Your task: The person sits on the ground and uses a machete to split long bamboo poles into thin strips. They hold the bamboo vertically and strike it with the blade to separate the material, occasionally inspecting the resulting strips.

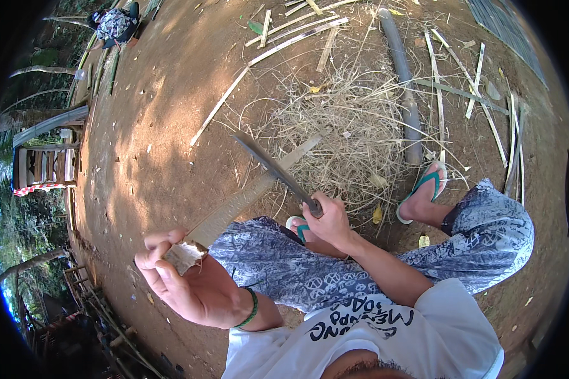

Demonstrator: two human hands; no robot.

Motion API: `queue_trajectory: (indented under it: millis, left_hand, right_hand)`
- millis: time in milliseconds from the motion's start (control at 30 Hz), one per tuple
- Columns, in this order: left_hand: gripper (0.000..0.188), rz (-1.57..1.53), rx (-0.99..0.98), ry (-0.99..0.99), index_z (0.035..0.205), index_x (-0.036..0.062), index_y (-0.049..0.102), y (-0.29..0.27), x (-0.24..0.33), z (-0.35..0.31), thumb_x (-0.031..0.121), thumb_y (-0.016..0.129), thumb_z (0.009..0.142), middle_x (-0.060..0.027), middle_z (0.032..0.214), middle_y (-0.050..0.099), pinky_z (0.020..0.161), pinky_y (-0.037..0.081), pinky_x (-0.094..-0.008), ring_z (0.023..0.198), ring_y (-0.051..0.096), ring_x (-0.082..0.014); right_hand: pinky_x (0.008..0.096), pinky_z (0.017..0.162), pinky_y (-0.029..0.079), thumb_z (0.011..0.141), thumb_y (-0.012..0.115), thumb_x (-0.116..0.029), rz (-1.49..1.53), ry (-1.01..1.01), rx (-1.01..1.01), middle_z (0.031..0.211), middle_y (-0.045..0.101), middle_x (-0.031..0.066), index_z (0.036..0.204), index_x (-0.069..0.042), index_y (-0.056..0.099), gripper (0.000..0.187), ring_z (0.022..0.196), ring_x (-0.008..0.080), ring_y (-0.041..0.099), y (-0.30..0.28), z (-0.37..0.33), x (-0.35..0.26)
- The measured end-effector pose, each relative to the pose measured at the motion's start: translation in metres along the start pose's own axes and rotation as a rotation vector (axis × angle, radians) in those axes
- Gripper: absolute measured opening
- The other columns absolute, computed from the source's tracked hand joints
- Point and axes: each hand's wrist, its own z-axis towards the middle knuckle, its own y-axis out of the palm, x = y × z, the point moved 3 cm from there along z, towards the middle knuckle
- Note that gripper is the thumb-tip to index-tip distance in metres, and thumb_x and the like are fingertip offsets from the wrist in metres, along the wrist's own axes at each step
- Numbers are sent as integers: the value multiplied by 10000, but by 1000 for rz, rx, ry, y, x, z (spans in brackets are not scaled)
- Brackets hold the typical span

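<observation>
At the far left stands a wooden ladder-like frame (44,165) at the edge of the bare earth ground (158,126). The left hand (174,275) is curled tight around the near end of a split bamboo slat (246,196), which slants up and away to the right. The long dark blade of a machete (272,167) lies across the slat, its handle gripped in the closed right hand (329,221). Behind them lies a heap of dry shavings (348,126), then a grey pole (401,82), and a foot in a green sandal (423,189)
</observation>
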Motion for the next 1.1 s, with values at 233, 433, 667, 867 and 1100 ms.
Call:
queue_trajectory:
  millis: [233, 433, 667, 867, 1100]
  left_hand:
    - [193, -62, 9, -81, 1062, 11, 547, 5, 7, -8, 199, 562, 1017, -153, 992, 548, 875, 484, -345, 955, 576, -203]
    - [176, -68, -48, -75, 1064, 14, 553, 10, 7, -1, 177, 582, 1005, -149, 989, 553, 873, 493, -363, 952, 602, -212]
    - [141, -28, -41, -73, 1055, 14, 551, 3, 6, -10, 144, 561, 1003, -147, 1002, 560, 877, 476, -348, 950, 585, -199]
    - [148, -58, -95, -78, 1046, 12, 547, 10, 9, 3, 157, 535, 1018, -148, 995, 552, 857, 464, -343, 964, 568, -200]
    - [186, -20, -48, -52, 1067, 11, 543, 5, 2, 5, 189, 552, 1015, -134, 1003, 538, 773, 477, -300, 977, 574, -189]
  right_hand:
    - [456, 563, 505, 841, 677, -129, -118, 271, -31, 624, 622, 211, 821, 26, 606, 171, 613, 402, 663, -9, 3, 10]
    - [456, 586, 463, 822, 679, -167, -261, 315, 1, 604, 584, 173, 783, 15, 586, 209, 569, 359, 610, -13, 12, 104]
    - [493, 641, 492, 814, 680, -165, -153, 118, -70, 667, 617, 234, 782, 11, 596, 198, 694, 420, 653, -17, 22, 68]
    - [465, 613, 493, 792, 676, -169, -294, 403, -18, 621, 588, 205, 785, -2, 609, 180, 589, 383, 620, -32, 45, 176]
    - [514, 722, 528, 794, 673, -218, -383, 251, -56, 714, 655, 246, 775, -15, 627, 209, 754, 441, 661, -27, 42, 149]
